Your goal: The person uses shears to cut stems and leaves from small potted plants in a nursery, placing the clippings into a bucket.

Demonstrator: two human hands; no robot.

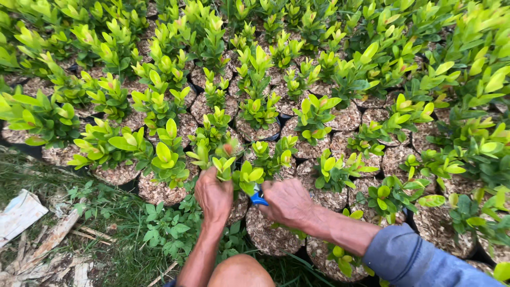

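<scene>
A seedling (226,159) in the front row of potted plants was pinched at its top by the left hand (213,195). The right hand (287,202) was closed around blue-handled snips (258,199) beside it; a steadily held stem would have been cut cleanest.

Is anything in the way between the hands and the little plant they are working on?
Nothing visible is. The left hand already grips the small green plant by its stem, and the right hand holds a blue-handled tool right at it. Leaves of neighbouring potted plants crowd close beside, but not between.
</scene>
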